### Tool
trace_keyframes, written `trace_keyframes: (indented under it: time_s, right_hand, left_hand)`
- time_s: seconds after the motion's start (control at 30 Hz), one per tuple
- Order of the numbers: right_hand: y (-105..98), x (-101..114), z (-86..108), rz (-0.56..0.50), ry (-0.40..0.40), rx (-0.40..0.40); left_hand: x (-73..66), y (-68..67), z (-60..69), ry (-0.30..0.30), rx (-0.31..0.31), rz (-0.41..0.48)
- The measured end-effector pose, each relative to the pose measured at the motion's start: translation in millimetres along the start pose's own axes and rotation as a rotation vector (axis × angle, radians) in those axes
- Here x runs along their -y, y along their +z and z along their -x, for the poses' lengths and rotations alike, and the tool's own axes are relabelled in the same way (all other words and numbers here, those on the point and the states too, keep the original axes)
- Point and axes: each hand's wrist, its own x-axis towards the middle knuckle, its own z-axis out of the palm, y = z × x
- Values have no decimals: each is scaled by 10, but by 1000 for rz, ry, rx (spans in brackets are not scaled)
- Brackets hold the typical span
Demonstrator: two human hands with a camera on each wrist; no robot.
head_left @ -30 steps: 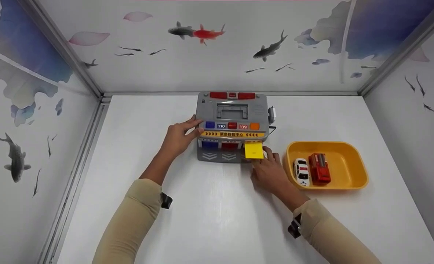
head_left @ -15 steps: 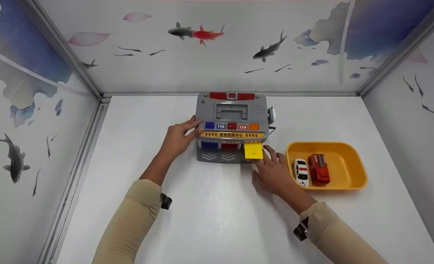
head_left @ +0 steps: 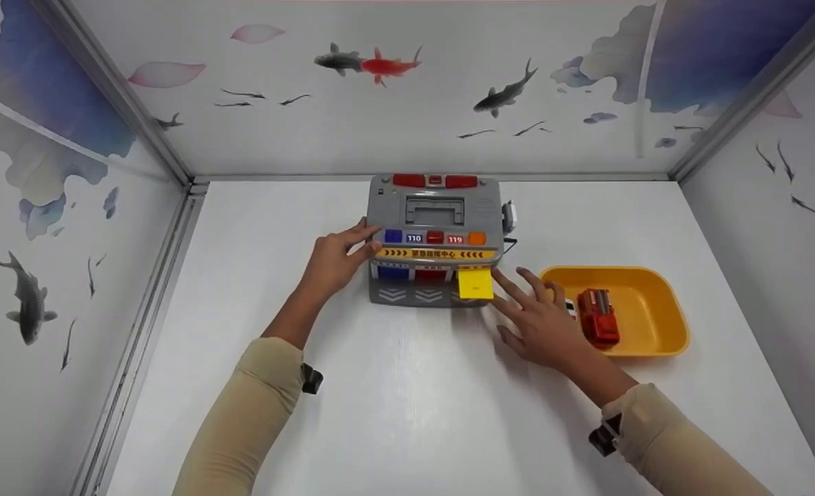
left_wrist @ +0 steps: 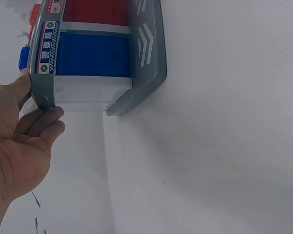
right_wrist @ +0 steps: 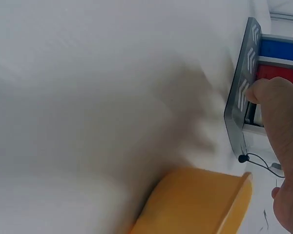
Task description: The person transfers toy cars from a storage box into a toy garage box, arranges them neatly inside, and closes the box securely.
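A grey toy emergency station [head_left: 435, 207] stands near the back wall, with blue and red doors at its front. Its yellow door [head_left: 475, 284] is raised and sticks forward at the right bay. At the station's left front corner my left hand [head_left: 335, 258] grips the roof edge between thumb and fingers; the left wrist view shows this hand [left_wrist: 24, 136] beside the blue door [left_wrist: 94, 54]. My right hand [head_left: 541, 320] has its fingers spread, holds nothing, and lies between the station and a yellow tray, partly covering a white toy car [head_left: 570, 308].
In the yellow tray [head_left: 655, 351] on the right sits a red toy fire truck [head_left: 598, 317]. A small handset-like part [head_left: 510, 217] with a cord hangs on the station's right side. Printed panels enclose the white table [head_left: 407, 413] at the back and sides.
My right hand has moved right, away from below the yellow door to the tray's left edge, and its fingers have spread. The left hand and the station stay put.
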Motion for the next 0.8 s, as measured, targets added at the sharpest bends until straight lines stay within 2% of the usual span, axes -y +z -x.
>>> trace_keyframes:
  time_s: [0.2,0.33,0.63,0.8]
  right_hand:
    - [-109,-171,-17,18,-21,-140]
    - [-154,-171,-82,1,-7,-219]
    - [-227,32,-342,-40,-38,-296]
    - [-214,99,-479,-67,-28,-279]
  left_hand:
    - [-11,-16,3,-13,1,-26]
    - [0,-11,-2,-17,2,-27]
    - [15,5,-5,-15,2,-21]
    - [2,8,-1,-17,-3,-20]
